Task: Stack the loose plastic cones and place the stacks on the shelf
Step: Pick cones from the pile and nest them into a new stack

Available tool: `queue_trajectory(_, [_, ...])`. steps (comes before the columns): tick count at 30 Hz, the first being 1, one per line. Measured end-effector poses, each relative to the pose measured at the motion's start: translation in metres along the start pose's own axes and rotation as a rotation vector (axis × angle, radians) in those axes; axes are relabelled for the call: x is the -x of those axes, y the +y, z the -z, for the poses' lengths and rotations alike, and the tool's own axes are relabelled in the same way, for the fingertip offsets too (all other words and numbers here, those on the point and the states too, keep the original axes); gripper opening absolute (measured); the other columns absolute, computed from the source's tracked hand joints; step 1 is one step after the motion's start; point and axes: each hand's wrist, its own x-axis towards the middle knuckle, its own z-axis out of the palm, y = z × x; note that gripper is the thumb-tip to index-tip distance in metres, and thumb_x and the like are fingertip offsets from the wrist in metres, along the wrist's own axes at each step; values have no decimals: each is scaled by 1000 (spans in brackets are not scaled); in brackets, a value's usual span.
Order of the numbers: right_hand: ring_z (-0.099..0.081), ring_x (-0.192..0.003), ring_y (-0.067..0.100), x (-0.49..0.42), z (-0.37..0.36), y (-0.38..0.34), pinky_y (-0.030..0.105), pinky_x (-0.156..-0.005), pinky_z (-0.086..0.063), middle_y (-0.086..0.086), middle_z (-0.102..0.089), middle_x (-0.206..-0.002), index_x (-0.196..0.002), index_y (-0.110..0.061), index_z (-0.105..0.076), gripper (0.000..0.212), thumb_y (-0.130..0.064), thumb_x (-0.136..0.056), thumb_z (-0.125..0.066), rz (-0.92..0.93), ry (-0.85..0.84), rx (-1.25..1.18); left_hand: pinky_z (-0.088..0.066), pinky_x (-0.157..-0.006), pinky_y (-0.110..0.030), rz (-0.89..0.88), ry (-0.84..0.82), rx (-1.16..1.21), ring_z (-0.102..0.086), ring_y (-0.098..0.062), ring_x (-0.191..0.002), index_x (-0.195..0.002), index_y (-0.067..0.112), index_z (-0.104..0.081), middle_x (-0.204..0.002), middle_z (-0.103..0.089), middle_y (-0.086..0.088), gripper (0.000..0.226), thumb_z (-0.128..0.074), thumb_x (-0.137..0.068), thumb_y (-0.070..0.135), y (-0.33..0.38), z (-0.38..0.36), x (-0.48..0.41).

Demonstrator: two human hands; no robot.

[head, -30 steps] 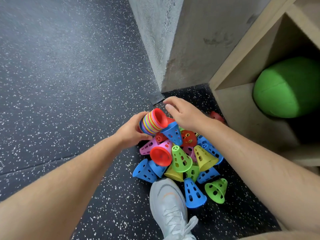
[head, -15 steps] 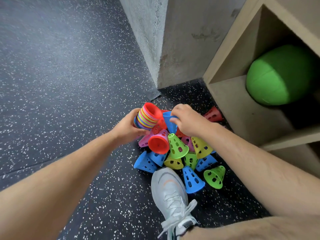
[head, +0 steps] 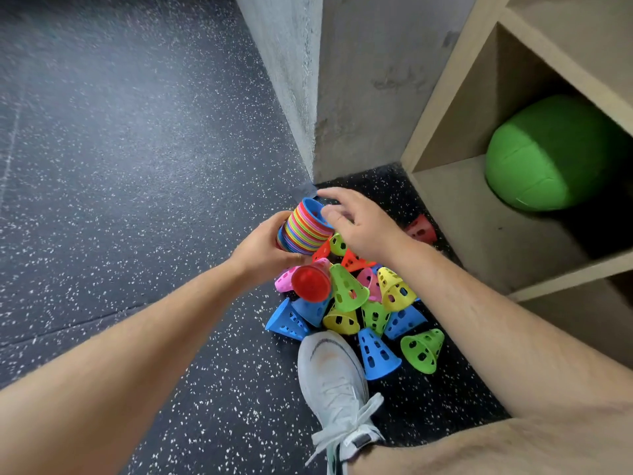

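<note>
Left hand clasped the cone stack, left of the shelf. Right hand touched its top blue cone; whether it pinched could not be told. The cone should be pressed square and fully home.

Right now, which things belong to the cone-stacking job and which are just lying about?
Job: stack in left hand; right hand; loose cones; shelf.
Lying about: green ball; shoe.
</note>
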Motion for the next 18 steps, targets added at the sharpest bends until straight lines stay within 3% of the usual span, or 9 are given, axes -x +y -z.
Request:
queue_trajectory(1, [-62,-107,9,0,4,3,8,-87,-42,2,-63,-120,-133,-21,-58,32,-24,-102,-53,-55,51,-30,-53,-89,-27,3,-8,-14,-68,-6,-98,-124,36,-53,-109,-68,13,72,-96,-68,25,2,0,1])
queue_trajectory(3, [-61,-103,14,-4,16,19,20,-89,-44,2,-64,-111,-127,-17,-60,29,-16,-101,-49,-139,156,25,-53,-92,-27,11,-21,-32,-66,-6,-100,-123,38,-52,-109,-67,15,71,-95,-69,24,6,-2,2])
queue_trajectory(9, [-50,-127,34,7,58,96,42,-104,-41,14,-55,-137,-137,-14,-50,41,-19,-96,-49,-561,234,391,-53,-98,-34,-8,-57,-65,-67,-7,-105,-129,38,-55,-114,-69,13,74,-95,-68,26,18,-13,-6])
queue_trajectory(13, [-47,-128,42,21,65,137,43,-105,-40,26,-51,-137,-139,0,-43,49,-24,-98,-54,-756,187,508,-54,-99,-38,-33,-61,-102,-67,-9,-105,-134,32,-55,-115,-69,11,77,-94,-68,27,31,-29,-20])
queue_trajectory(18, [-61,-110,35,29,64,161,37,-92,-51,17,-65,-121,-118,-9,-63,24,-22,-98,-57,-803,216,403,-51,-93,-30,-54,-117,-167,-66,-10,-103,-135,34,-55,-113,-67,12,75,-92,-70,28,52,-48,-38])
